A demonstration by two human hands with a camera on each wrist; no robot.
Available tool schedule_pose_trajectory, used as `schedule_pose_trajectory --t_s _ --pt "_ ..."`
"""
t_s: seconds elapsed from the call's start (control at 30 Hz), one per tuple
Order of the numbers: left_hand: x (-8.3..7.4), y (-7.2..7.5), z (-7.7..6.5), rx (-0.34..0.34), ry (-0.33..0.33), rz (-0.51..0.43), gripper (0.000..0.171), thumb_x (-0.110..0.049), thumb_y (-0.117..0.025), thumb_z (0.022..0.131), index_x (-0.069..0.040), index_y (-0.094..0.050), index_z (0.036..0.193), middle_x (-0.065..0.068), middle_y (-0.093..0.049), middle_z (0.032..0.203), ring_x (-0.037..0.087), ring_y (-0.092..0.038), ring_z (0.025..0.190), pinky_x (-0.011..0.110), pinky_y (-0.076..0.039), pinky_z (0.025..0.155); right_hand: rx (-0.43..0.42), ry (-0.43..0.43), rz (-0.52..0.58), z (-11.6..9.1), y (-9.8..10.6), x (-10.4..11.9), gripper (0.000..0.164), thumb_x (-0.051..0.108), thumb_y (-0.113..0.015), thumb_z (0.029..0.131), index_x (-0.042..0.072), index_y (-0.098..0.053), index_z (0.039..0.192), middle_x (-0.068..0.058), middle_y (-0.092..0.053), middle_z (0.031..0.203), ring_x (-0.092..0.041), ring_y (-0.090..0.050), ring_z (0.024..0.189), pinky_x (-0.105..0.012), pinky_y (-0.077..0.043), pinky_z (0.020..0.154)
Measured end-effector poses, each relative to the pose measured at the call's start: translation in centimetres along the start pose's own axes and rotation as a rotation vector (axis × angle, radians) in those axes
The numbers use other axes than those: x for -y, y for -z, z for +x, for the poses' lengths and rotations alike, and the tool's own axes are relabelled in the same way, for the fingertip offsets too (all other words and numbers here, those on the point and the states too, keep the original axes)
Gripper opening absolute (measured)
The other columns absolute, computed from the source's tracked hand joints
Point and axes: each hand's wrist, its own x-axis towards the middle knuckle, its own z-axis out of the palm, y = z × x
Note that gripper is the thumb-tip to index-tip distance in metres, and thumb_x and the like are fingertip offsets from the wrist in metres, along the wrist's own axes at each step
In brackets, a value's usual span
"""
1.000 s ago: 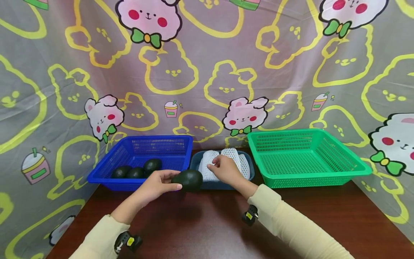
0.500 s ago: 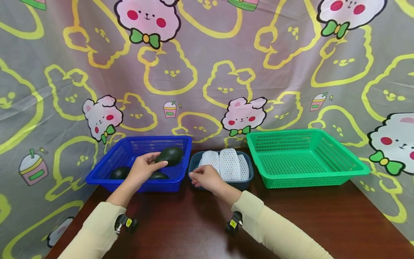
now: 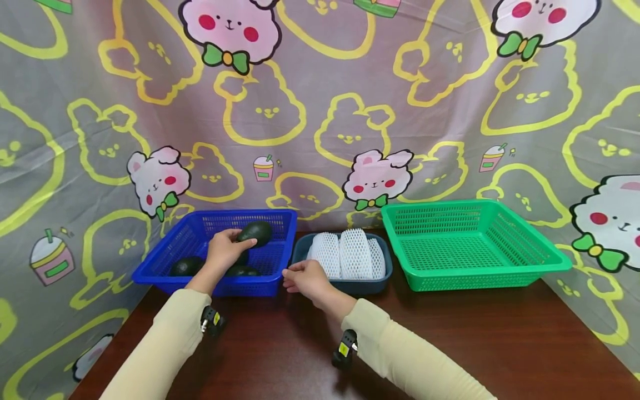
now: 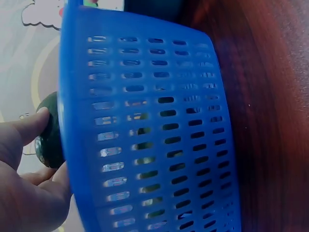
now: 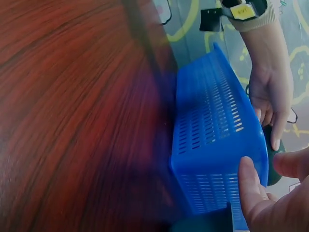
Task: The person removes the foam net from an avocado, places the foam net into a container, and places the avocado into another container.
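Observation:
My left hand [image 3: 223,256] grips a dark green avocado [image 3: 258,233] above the blue basket [image 3: 270,285], thumb on its near side. Beneath and around it, other avocados [image 3: 186,266] lie in the basket, partly hidden by the hand and front rim. In the left wrist view, the basket wall covers part of the held avocado [image 4: 49,140]. My right hand [image 3: 306,279] hovers by the basket's front right corner with fingers loosely bent, holding nothing. Its thumb and forefinger are apart in the right wrist view; whether they touch the rim I cannot tell.
A dark blue-grey tray [image 3: 367,286] with several white foam net sleeves [image 3: 356,255] stands just right of the blue basket. Farther right is a green basket [image 3: 465,281]. All stand on a brown wooden table [image 3: 450,333], before a patterned cloth [image 3: 310,139].
My left hand has carried the avocado leftward from in front of the tray to over the blue basket. My right hand has moved left from the foam sleeves to the basket's corner.

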Motion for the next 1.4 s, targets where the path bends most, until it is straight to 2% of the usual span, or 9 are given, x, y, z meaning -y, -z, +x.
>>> schedule_pose_trajectory --t_s 0.23,0.5,0.73,0.87,0.97,1.4 --pt "0.4 -1.4 0.9 -0.029 -0.024 0.089 0.058 -0.026 -0.074 0.086 0.011 -0.056 0.127 0.029 -0.06 0.119 0.042 -0.058 0.106 0.051 -0.047 0.089 0.005 -0.035 0.067 0.2 -0.6 -0.2 0.025 0.001 -0.062 0.093 -0.016 -0.057 0.111 -0.021 -0.069 0.089 -0.022 -0.069 0.073 -0.034 -0.058 0.067" --pt "1.1 -2.7 1.7 -0.012 -0.021 0.123 0.057 -0.025 -0.074 0.084 0.014 -0.058 0.122 0.031 -0.06 0.118 0.044 -0.057 0.107 0.051 -0.045 0.09 -0.025 -0.057 0.1 0.7 -1.1 -0.3 0.028 0.004 -0.066 0.092 -0.015 -0.058 0.11 -0.016 -0.068 0.081 -0.015 -0.066 0.064 -0.031 -0.057 0.065" --pt "1.4 -3.7 2.5 0.065 -0.011 0.171 0.059 -0.027 -0.075 0.084 0.014 -0.057 0.122 0.031 -0.059 0.12 0.044 -0.056 0.109 0.051 -0.045 0.092 -0.038 -0.081 0.083 1.1 -1.2 -0.3 0.022 0.001 -0.064 0.092 -0.013 -0.061 0.108 -0.014 -0.067 0.08 -0.014 -0.064 0.062 -0.03 -0.057 0.065" --pt "1.3 -3.9 2.7 0.122 0.013 0.204 0.059 -0.026 -0.074 0.085 0.014 -0.056 0.123 0.031 -0.058 0.122 0.044 -0.055 0.111 0.051 -0.045 0.093 -0.031 -0.071 0.081 1.1 -1.2 -0.2 0.023 0.0 -0.064 0.092 -0.014 -0.059 0.109 -0.014 -0.067 0.083 -0.014 -0.064 0.062 -0.03 -0.057 0.066" --pt "1.3 -4.1 2.8 0.161 0.007 0.234 0.056 -0.024 -0.075 0.085 0.015 -0.057 0.121 0.032 -0.058 0.121 0.044 -0.055 0.111 0.051 -0.045 0.093 -0.026 -0.064 0.078 1.1 -1.2 -0.2 0.022 0.0 -0.063 0.092 -0.014 -0.059 0.108 -0.014 -0.067 0.083 -0.014 -0.063 0.063 -0.03 -0.057 0.066" --pt "1.6 -4.2 2.9 0.265 -0.002 0.296 0.05 -0.021 -0.076 0.084 0.015 -0.06 0.114 0.031 -0.062 0.112 0.042 -0.059 0.103 0.05 -0.047 0.089 -0.041 -0.082 0.074 1.0 -1.1 -0.1 0.022 0.001 -0.064 0.092 -0.013 -0.06 0.108 -0.014 -0.067 0.083 -0.014 -0.064 0.063 -0.03 -0.057 0.066"
